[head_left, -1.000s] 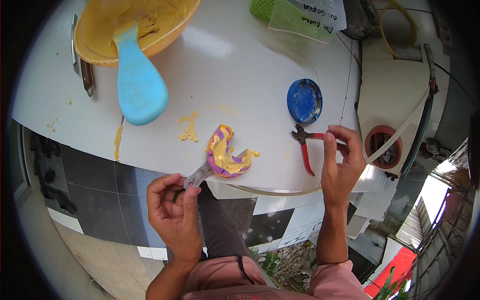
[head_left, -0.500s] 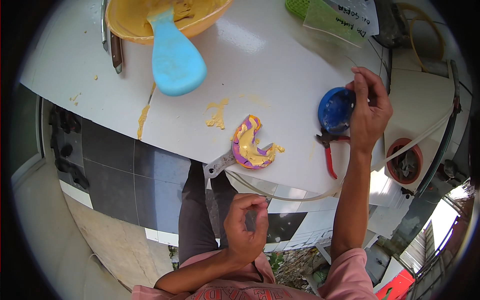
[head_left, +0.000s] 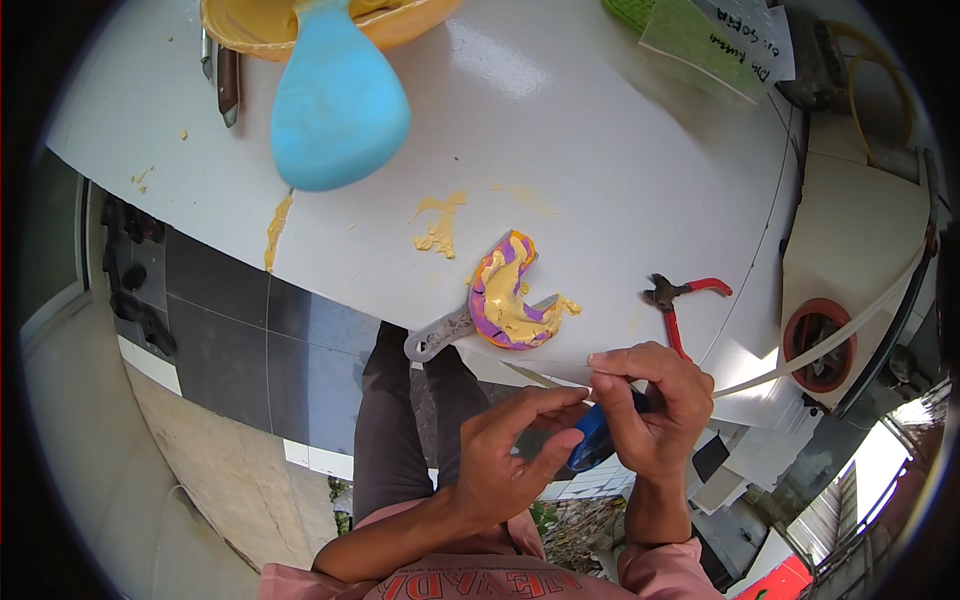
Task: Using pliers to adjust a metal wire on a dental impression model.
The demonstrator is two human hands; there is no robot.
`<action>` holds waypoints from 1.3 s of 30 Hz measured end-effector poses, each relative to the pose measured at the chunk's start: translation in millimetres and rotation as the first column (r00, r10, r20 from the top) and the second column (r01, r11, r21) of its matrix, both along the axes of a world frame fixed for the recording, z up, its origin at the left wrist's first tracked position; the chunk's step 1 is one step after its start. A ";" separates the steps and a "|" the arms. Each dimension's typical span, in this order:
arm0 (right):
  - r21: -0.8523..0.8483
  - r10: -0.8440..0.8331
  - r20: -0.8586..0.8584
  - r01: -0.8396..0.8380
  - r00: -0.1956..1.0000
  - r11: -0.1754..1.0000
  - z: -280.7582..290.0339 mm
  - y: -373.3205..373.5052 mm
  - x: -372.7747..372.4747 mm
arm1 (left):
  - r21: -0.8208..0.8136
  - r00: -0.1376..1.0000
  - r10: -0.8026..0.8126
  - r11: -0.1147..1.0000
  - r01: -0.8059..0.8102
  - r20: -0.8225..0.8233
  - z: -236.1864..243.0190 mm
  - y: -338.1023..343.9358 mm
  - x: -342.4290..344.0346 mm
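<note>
Blue lid firm in the right hand, just right of the left hand with parted fingers.

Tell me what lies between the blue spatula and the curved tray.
A yellow smear on the white table, between spatula and tray; the head view shows it.

Two things carry lettering. Between one and two o'clock, a clear plastic bag has a white label — two slanting lines of dark handwriting. At six o'clock, the pink shirt shows large red-outlined capitals, with a fainter line above them — too small to make out.
</note>
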State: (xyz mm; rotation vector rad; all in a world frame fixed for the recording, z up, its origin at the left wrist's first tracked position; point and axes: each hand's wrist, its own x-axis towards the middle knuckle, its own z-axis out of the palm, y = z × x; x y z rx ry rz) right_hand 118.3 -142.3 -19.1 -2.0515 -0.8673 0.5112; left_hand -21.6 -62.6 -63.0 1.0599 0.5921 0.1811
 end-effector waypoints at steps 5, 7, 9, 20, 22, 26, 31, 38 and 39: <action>0.150 -0.164 0.213 0.134 0.963 0.980 -7.5 -3.7 -2.7 | 0.348 0.983 -0.160 0.930 0.118 0.092 -8.6 18.8 11.1; 0.173 -0.213 0.201 0.180 0.956 0.968 -6.3 -0.9 -6.1 | 0.355 0.984 -0.166 0.926 0.132 0.069 -12.9 12.8 8.6; 0.196 -0.263 0.188 0.226 0.946 0.954 -3.1 4.0 -8.9 | 0.363 0.984 -0.174 0.920 0.145 0.048 -17.7 9.3 7.1; -0.035 -0.093 0.343 0.112 0.935 0.993 0.1 9.9 -12.6 | 0.308 0.993 -0.105 0.948 0.086 0.047 -26.3 6.4 2.9; -0.035 -0.088 0.345 0.107 0.935 0.994 -1.8 11.0 -12.0 | 0.298 0.993 -0.107 0.950 0.088 0.047 -26.9 6.7 3.2; -0.045 -0.079 0.348 0.101 0.934 0.994 -3.5 13.6 -13.1 | 0.270 0.994 -0.101 0.959 0.087 0.040 -25.6 9.8 1.8; -0.056 -0.076 0.348 0.101 0.934 0.993 -2.7 14.6 -13.6 | 0.255 0.994 -0.103 0.962 0.093 0.025 -23.0 10.8 0.9; -0.065 -0.094 0.355 0.125 0.930 0.990 -2.4 14.8 -14.8 | 0.244 0.995 -0.093 0.966 0.082 0.033 -22.7 10.6 2.1; -0.065 -0.094 0.355 0.125 0.930 0.990 -2.0 14.7 -14.7 | 0.244 0.995 -0.093 0.966 0.082 0.034 -23.1 10.0 2.1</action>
